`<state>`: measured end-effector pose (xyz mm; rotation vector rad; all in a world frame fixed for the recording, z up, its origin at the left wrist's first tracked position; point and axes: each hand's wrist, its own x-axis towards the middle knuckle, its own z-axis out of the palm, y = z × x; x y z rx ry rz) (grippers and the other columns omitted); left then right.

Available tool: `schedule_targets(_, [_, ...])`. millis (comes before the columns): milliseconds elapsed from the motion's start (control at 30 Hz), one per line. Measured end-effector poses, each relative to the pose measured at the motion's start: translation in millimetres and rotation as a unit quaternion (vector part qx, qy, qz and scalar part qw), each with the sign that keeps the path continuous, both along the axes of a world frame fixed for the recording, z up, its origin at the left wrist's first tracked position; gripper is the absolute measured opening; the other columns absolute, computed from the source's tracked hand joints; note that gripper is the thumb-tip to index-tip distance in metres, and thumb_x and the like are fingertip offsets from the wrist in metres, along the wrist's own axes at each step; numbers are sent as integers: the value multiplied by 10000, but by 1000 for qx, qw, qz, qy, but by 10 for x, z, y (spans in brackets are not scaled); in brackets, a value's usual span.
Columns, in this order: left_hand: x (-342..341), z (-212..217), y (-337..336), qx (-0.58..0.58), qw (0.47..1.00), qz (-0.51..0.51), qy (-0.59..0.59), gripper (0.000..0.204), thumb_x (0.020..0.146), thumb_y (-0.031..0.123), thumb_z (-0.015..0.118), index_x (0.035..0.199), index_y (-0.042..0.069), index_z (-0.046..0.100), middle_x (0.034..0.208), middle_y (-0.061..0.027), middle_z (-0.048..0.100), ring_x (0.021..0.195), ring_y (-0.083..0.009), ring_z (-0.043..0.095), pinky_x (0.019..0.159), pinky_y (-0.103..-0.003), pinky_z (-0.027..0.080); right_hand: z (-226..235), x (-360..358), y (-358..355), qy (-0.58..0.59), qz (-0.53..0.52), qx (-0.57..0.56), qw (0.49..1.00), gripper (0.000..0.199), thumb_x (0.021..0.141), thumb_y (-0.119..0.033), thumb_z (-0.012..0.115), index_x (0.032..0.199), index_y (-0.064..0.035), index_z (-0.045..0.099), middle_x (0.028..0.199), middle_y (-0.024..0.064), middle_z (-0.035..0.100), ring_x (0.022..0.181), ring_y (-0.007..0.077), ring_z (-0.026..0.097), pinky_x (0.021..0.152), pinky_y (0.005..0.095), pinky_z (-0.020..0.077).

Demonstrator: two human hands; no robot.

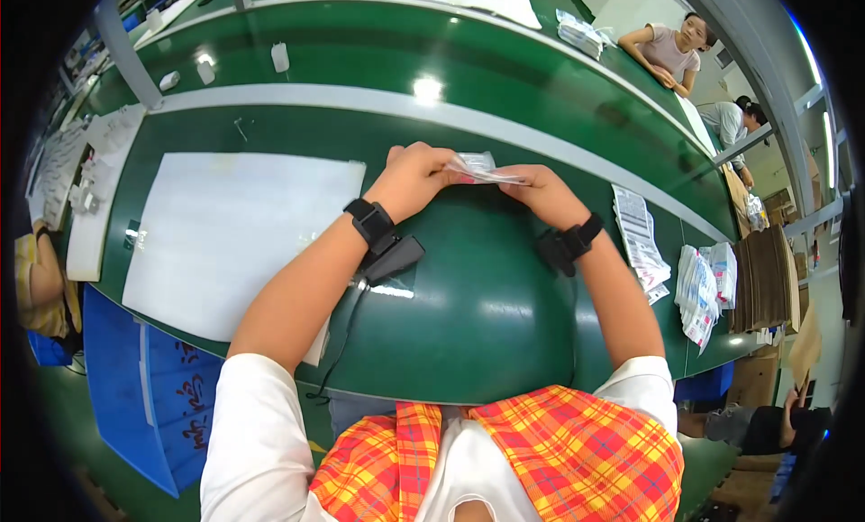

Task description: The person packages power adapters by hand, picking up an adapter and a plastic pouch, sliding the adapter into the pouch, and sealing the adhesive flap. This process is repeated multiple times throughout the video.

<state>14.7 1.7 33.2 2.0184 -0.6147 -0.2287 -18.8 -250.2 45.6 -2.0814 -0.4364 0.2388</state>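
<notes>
1. While both forearms reach out over the green table (468, 297), the left hand (416, 175) and right hand (541, 190) are closed together on one small clear packet (478, 167), each pinching an end.
2. The packet is held just above the table, between the hands, well right of the white sheet (234, 234).
3. Judgement: the work is best done with fingertip pinches near the edges, the packet kept flat and taut.
4. A stack of similar packets (698, 292) lies far right.
</notes>
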Motion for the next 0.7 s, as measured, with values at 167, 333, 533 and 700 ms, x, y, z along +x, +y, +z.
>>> schedule_targets(167, [-140, -187, 66, 144, 957, -136, -211, 272, 843, 62, 608, 1091, 153, 678, 1070, -42, 659, 957, -245, 595, 878, -358, 456, 325, -429, 145, -257, 158, -307, 902, 282, 833, -65, 637, 1109, -22, 673, 1061, 107, 702, 937, 272, 666, 901, 350, 505])
schedule_targets(333, [-253, -156, -53, 162, 943, -131, -259, 270, 828, 95, 630, 1084, 163, 685, 1077, -28, 614, 995, -266, 562, 893, -391, 445, 320, -557, 597, -149, 95, -251, 952, 239, 767, -45, 667, 1003, -26, 701, 983, 157, 684, 894, 319, 652, 821, 373, 516])
schedule_targets(533, [-192, -196, 14, 148, 947, -156, -237, 314, 848, 134, 646, 1159, 171, 663, 1155, -30, 586, 1042, -266, 552, 927, -390, 438, 237, -541, 748, -216, 71, -317, 921, 99, 760, -73, 695, 826, 2, 692, 865, 151, 675, 799, 324, 645, 738, 402, 514])
schedule_targets(700, [-203, -175, 42, 155, 952, -158, -211, 320, 859, 170, 650, 1179, 167, 654, 1200, -24, 575, 1088, -268, 534, 951, -402, 428, 191, -502, 771, -149, 53, -300, 941, 83, 761, -73, 690, 766, 6, 668, 793, 155, 664, 751, 321, 640, 701, 398, 510])
